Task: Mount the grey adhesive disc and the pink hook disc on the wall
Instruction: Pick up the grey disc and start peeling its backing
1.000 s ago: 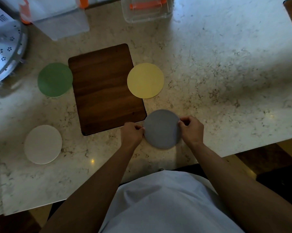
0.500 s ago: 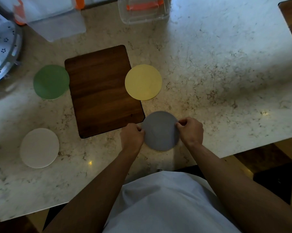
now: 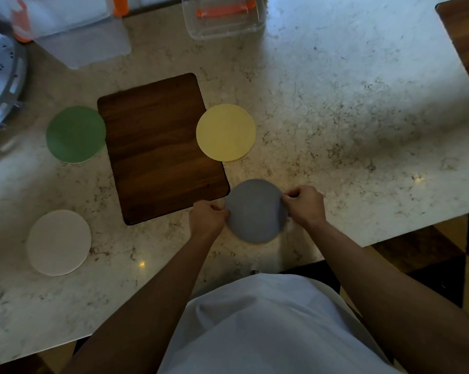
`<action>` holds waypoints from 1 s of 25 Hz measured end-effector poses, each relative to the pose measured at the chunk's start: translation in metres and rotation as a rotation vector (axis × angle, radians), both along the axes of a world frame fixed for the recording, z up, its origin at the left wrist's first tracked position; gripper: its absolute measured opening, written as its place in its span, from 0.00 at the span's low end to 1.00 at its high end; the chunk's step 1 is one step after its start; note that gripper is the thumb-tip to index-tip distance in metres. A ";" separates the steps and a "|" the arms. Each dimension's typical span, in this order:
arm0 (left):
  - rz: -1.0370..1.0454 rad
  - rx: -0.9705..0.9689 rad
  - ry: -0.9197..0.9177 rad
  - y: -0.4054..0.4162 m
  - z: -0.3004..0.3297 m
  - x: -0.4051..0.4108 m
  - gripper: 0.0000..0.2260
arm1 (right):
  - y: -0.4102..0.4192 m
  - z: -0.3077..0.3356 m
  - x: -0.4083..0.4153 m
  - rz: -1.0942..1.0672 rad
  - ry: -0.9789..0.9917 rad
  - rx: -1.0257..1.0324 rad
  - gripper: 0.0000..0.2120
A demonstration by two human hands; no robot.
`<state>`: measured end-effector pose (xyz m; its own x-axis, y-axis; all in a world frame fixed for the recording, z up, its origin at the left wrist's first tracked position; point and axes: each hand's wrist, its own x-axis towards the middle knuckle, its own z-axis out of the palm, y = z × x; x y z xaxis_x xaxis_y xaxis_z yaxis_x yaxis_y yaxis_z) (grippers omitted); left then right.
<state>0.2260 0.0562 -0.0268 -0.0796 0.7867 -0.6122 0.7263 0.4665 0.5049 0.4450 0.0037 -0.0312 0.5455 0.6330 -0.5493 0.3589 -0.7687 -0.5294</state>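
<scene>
The grey disc [image 3: 256, 210] is near the front edge of the marble counter [image 3: 336, 117], just right of the dark wooden board [image 3: 160, 147]. My left hand [image 3: 207, 218] pinches its left rim and my right hand [image 3: 305, 205] pinches its right rim. The disc looks slightly blurred along its lower edge. I cannot tell whether it rests on the counter or is lifted off it. A pale, whitish disc [image 3: 58, 242] lies at the front left; I see no clearly pink disc.
A green disc [image 3: 75, 134] lies left of the board and a yellow disc [image 3: 225, 132] right of it. Clear plastic containers [image 3: 222, 17] and a frosted lid [image 3: 84, 47] stand at the back, a perforated metal pan [image 3: 1, 85] at far left. The counter's front edge is close to my body.
Both hands have kept their grip on the grey disc's rims. The disc has shifted slightly and its lower edge is now blurred; the view has moved a little.
</scene>
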 end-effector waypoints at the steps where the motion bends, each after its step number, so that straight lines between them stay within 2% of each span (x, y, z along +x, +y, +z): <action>1: 0.012 -0.020 -0.020 0.001 0.000 -0.001 0.08 | 0.001 0.000 0.001 0.012 0.001 -0.005 0.07; 4: 0.036 -0.056 -0.104 0.002 -0.001 -0.003 0.07 | 0.000 0.001 0.002 0.011 0.014 -0.004 0.09; 9: 0.153 -0.098 -0.265 0.011 0.004 -0.006 0.02 | -0.001 0.002 0.006 -0.084 0.194 0.097 0.02; 13: 0.158 -0.053 -0.285 0.030 0.012 -0.006 0.03 | 0.015 0.008 0.013 -0.062 0.244 0.200 0.05; 18: 0.222 -0.036 -0.387 0.075 0.022 -0.004 0.01 | 0.062 0.017 0.018 -0.022 0.253 0.251 0.04; 20: 0.248 -0.007 -0.384 0.097 0.023 -0.003 0.01 | 0.087 0.020 0.018 0.000 0.261 0.261 0.02; 25: 0.292 0.047 -0.389 0.146 0.016 -0.001 0.02 | 0.145 0.018 0.015 0.045 0.206 0.270 0.04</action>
